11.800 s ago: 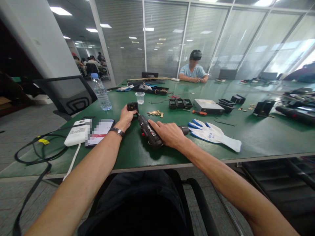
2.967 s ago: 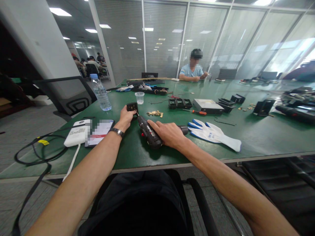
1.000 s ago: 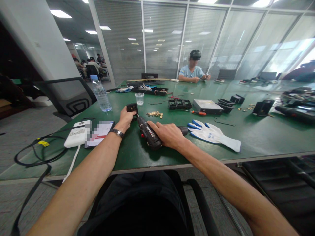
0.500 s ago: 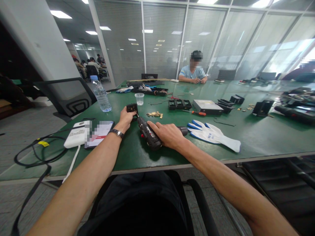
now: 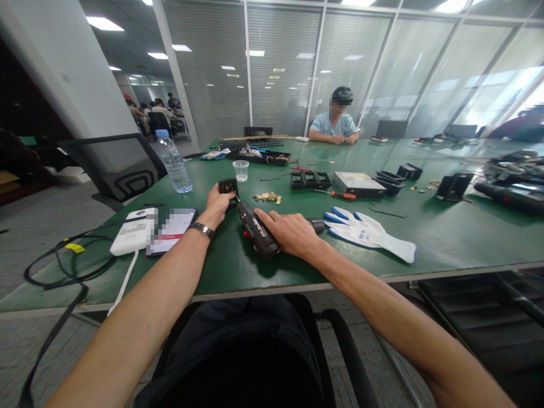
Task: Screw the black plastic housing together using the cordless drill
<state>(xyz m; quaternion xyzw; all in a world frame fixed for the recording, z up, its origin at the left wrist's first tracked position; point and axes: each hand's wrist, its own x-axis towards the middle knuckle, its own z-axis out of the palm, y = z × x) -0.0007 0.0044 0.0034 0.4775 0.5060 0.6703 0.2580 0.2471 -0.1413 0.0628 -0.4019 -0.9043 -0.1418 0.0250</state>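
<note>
My left hand (image 5: 217, 205) is closed round a small black plastic part (image 5: 228, 186) with brass-coloured bits in it, at the middle left of the table. In my right hand (image 5: 293, 231) is a black cordless screwdriver (image 5: 258, 231) with a red button, lying on its side. Its bit points forward and left, up against the black part near my left fingertips; the exact contact is too small to make out. Just right of the tip lies a pile of small brass pieces (image 5: 267, 197). A clear plastic cup (image 5: 241, 170) stands behind the black part.
A white-and-blue glove (image 5: 368, 233) lies right of my right hand. Beyond are a black compartment tray (image 5: 311, 181), an orange-handled screwdriver (image 5: 343, 195) and a grey metal box (image 5: 358, 185). At left are a water bottle (image 5: 174, 164), a phone (image 5: 174, 231) and a white power bank (image 5: 134, 232). A person (image 5: 334, 126) sits opposite.
My hands, the cordless screwdriver and the black part have barely moved. The person opposite has shifted their head slightly.
</note>
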